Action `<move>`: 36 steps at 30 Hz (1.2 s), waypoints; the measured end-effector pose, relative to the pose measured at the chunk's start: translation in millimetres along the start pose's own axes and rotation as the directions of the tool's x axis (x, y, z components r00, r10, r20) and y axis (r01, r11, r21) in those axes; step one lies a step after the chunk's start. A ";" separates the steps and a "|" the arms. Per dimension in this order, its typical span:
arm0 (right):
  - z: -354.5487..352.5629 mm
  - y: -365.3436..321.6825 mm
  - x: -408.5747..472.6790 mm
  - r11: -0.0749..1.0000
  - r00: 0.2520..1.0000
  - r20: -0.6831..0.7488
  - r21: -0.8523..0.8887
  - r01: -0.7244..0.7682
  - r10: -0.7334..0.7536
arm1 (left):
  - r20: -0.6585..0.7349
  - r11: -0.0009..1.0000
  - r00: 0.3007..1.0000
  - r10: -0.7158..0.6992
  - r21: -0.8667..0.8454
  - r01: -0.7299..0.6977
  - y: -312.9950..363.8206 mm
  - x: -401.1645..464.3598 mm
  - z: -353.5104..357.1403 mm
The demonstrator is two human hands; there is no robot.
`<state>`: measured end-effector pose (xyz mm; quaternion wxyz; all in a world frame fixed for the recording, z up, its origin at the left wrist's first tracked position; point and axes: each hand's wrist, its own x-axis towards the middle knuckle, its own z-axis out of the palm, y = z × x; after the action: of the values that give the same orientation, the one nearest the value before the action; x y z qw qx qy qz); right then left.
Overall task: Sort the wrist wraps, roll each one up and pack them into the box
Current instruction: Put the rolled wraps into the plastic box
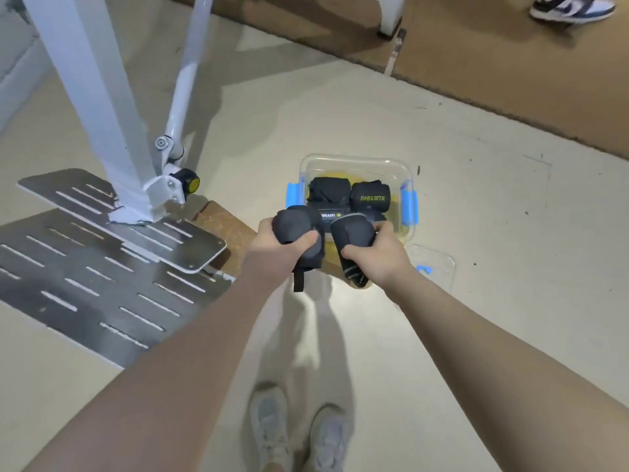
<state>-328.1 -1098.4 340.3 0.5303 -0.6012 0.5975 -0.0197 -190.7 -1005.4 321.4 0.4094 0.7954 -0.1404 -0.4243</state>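
A clear plastic box (357, 162) with blue side latches stands on the floor ahead of me. Inside lie rolled black wrist wraps: one plain roll (328, 189) at the back left, one with yellow-green lettering (370, 196) at the back right, and another partly hidden under my hands. My left hand (276, 242) grips a rolled black wrap (296, 223) with a strap hanging below it. My right hand (377, 255) grips a second rolled black wrap (350, 233) with a striped end. Both hands hover over the box's near edge.
A white machine frame (102, 97) stands on slotted metal plates (102, 267) at the left. The clear box lid (439, 264) lies on the floor right of the box. Brown matting (510, 63) covers the floor behind. Another person's shoe (571, 6) shows at top right. My feet (299, 434) are below.
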 end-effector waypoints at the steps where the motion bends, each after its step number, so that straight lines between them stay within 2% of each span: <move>1: -5.1 -1.0 16.5 1.000 1.000 -0.020 0.017 0.006 -0.006 | 0.002 0.999 1.000 0.016 0.029 -0.016 6.1 14.4 8.0; 7: -15.8 -6.9 116.2 0.992 0.981 -0.167 -0.093 0.082 -0.097 | 0.110 0.965 0.988 0.111 0.226 -0.134 29.3 94.3 65.5; 10: -20.3 0.0 167.3 0.970 0.987 -0.102 -0.223 0.098 -0.123 | 0.134 0.937 0.984 0.116 0.312 -0.154 21.6 132.0 97.2; 14: -14.2 19.7 203.0 0.941 0.999 -0.005 -0.335 0.047 -0.052 | 0.117 0.872 0.991 0.070 0.475 -0.118 12.9 160.4 118.3; 20: -4.6 22.4 223.1 0.924 0.998 -0.052 -0.379 -0.054 0.037 | 0.105 0.790 0.994 0.003 0.609 -0.067 9.2 168.9 129.5; 23: -1.1 26.1 222.1 0.886 0.999 -0.036 -0.463 -0.031 0.016 | 0.102 0.747 0.994 0.029 0.659 -0.089 7.8 171.3 130.7; 25: -3.1 28.5 219.2 0.829 0.999 -0.028 -0.559 0.022 -0.046 | 0.103 0.711 0.993 0.049 0.695 -0.107 6.1 171.5 132.7; 28: -4.8 30.7 214.5 0.637 0.991 -0.010 -0.767 0.078 -0.134 | 0.098 0.671 0.994 0.047 0.734 -0.104 6.3 168.7 133.4; 30: -8.8 35.8 208.6 0.530 0.968 -0.033 -0.841 0.107 -0.248 | 0.094 0.632 0.983 0.160 0.755 -0.175 7.9 163.5 133.0; 32: -16.3 39.9 194.6 0.516 0.951 -0.004 -0.841 0.164 -0.308 | 0.058 0.577 0.941 0.334 0.776 -0.253 5.3 159.3 130.7; 34: -24.3 53.4 181.7 0.465 0.903 0.051 -0.844 0.266 -0.426 | 0.129 0.486 0.899 0.419 0.804 -0.342 6.1 151.8 128.8; 36: -25.2 64.1 168.8 0.400 0.871 0.145 -0.845 0.356 -0.470 | 0.268 0.366 0.870 0.414 0.826 -0.429 -1.5 146.0 131.2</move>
<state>-341.2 -1220.9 206.0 0.1091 -0.9076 0.3904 0.1092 -206.8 -1157.6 198.5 0.0460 0.8239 -0.5348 -0.1818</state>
